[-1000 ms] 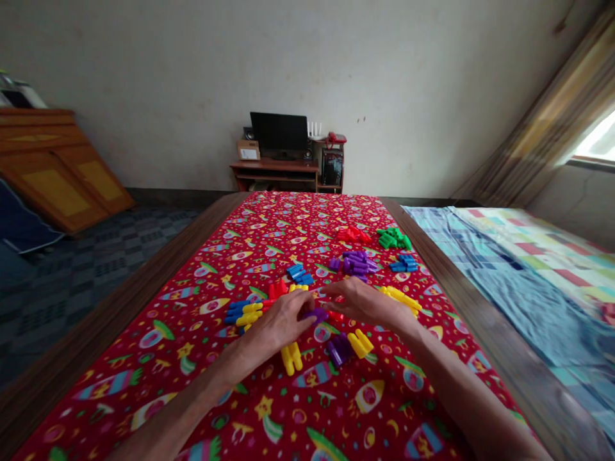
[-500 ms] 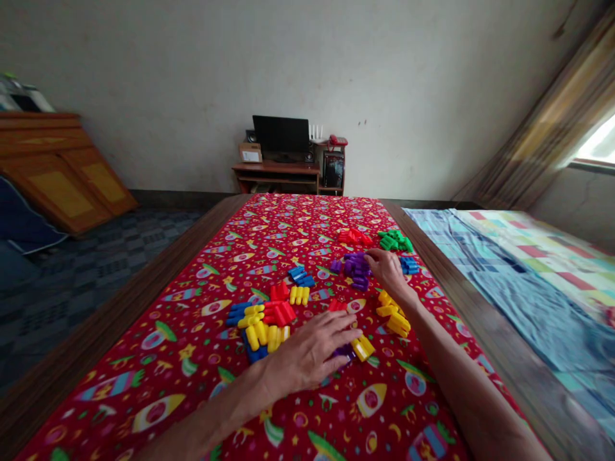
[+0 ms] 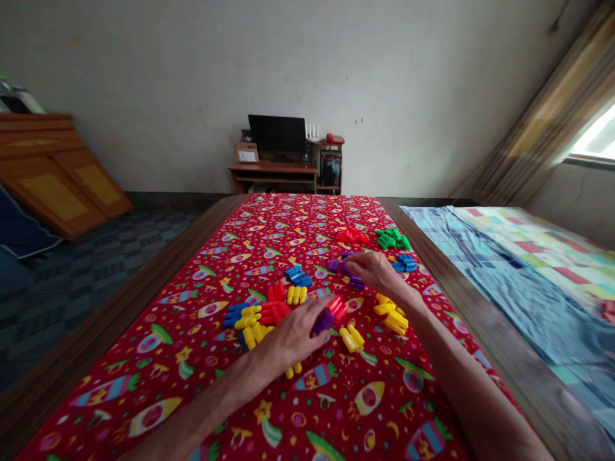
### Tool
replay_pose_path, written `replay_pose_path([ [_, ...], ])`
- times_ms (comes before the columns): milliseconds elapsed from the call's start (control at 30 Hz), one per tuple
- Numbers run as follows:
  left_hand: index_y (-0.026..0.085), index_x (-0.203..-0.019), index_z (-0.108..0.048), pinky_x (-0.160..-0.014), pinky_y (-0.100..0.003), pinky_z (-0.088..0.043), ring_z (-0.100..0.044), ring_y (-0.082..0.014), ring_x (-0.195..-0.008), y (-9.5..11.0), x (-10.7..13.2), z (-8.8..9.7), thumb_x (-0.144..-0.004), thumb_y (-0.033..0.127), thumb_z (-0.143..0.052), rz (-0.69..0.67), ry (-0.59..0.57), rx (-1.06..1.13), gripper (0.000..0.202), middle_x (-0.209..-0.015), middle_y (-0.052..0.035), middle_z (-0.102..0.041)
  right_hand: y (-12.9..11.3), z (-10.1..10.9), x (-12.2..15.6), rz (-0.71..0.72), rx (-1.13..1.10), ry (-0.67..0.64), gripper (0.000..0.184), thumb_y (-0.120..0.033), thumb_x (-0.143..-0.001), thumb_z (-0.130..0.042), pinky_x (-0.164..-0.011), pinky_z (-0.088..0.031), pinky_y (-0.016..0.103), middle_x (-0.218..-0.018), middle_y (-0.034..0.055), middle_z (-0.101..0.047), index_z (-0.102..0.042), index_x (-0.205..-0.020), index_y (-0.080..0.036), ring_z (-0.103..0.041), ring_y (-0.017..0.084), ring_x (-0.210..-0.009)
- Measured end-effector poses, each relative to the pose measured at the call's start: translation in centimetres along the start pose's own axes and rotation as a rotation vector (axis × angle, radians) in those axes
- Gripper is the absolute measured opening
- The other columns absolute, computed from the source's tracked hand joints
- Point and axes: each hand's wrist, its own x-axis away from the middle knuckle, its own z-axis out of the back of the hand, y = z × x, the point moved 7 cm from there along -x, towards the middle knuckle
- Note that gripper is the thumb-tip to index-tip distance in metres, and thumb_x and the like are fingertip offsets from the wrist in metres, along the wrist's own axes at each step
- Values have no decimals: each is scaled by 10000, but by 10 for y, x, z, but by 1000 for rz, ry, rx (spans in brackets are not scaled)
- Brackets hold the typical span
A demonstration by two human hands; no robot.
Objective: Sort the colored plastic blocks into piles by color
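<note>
My left hand is closed around a purple plastic building block, held low over the cloth between thumb and fingers. Just past its fingertips lies a red block. My right hand has its fingers bent together over the purple pile; whatever is in its fingertips is hidden. Yellow blocks lie between my arms, and a yellow pile sits beside my right forearm. Left of my left hand is a mixed cluster with red blocks and blue blocks, partly covered by the hand.
Farther off are a red pile, a green pile and blue blocks near the right edge. Two blue blocks and a yellow block lie mid-table. A patterned red cloth covers the wooden table.
My left hand has moved left and taken hold of the purple block, uncovering the red block. The right hand has shifted slightly left over the purple pile.
</note>
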Motion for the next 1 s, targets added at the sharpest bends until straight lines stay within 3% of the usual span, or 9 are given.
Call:
replay_pose_path([
  [100, 245, -1335, -419, -945, -404, -533, -650, -211, -1050, -15, -7, 17, -835, 220, -558, 148, 177, 255, 520, -1216, -89, -627, -42, -24, 8, 171, -196, -249, 268, -283, -902, -533, -630, -417, 201, -853, 31, -712, -687, -1078, -151, -625, 132, -710],
  [167, 233, -1309, -397, -870, -374, -566, -677, -198, -981, -26, -7, 22, -847, 313, -564, 241, 260, 470, 498, -1175, -91, -631, -60, -34, 14, 247, -214, -297, 355, -283, -885, -577, -708, -452, 224, -1016, 72, -717, -623, -1219, -173, -659, 165, -828],
  [233, 222, -1278, -390, -853, -370, -568, -675, -211, -991, -34, -5, 22, -816, 406, -617, 325, 306, 662, 547, -1172, -97, -622, -68, -38, 18, 299, -164, -277, 419, -257, -868, -603, -752, -464, 250, -1082, 105, -704, -583, -1278, -172, -664, 190, -886],
  [400, 225, -1216, -454, -905, -400, -545, -650, -238, -1036, -35, -1, 18, -752, 506, -700, 456, 327, 1024, 596, -1127, -73, -651, -65, -37, 18, 307, -142, -221, 433, -241, -886, -588, -734, -481, 259, -1024, 104, -710, -552, -1311, -170, -672, 193, -859],
  [533, 217, -1191, -483, -962, -395, -518, -641, -232, -1064, -33, -1, 18, -758, 487, -715, 448, 338, 1092, 561, -1130, -65, -659, -71, -37, 19, 366, -170, -169, 322, -246, -904, -557, -839, -471, 281, -1114, 105, -679, -607, -1215, -182, -634, 202, -1011],
  [600, 210, -1175, -492, -970, -398, -515, -645, -232, -1063, -34, -2, 18, -769, 478, -706, 426, 341, 1080, 532, -1127, -63, -657, -72, -39, 18, 360, -153, -132, 244, -222, -913, -525, -794, -461, 256, -1016, 93, -693, -643, -1118, -165, -637, 178, -922],
  [700, 205, -1147, -505, -908, -404, -553, -665, -241, -1022, -33, -5, 22, -805, 500, -646, 401, 300, 1019, 474, -1131, -73, -650, -59, -35, 12, 249, -127, -56, 205, -246, -926, -498, -652, -411, 210, -822, 55, -683, -671, -968, -144, -593, 125, -694],
  [833, 191, -1119, -498, -815, -378, -586, -692, -230, -929, -31, -7, 40, -768, 510, -654, 365, 332, 853, 500, -1196, -103, -608, -14, -10, 5, 22, -32, 129, 286, -340, -919, -512, -544, -294, 205, -600, -8, -574, -664, -793, -133, -465, 85, -538],
  [1000, 172, -1052, -544, -774, -340, -589, -697, -209, -895, -34, -8, 50, -801, 476, -595, 317, 358, 717, 398, -1136, -96, -633, 29, -5, 2, -111, 183, 34, 378, -365, -916, -504, -534, -240, 228, -528, -7, -499, -643, -659, -126, -424, 92, -533],
])
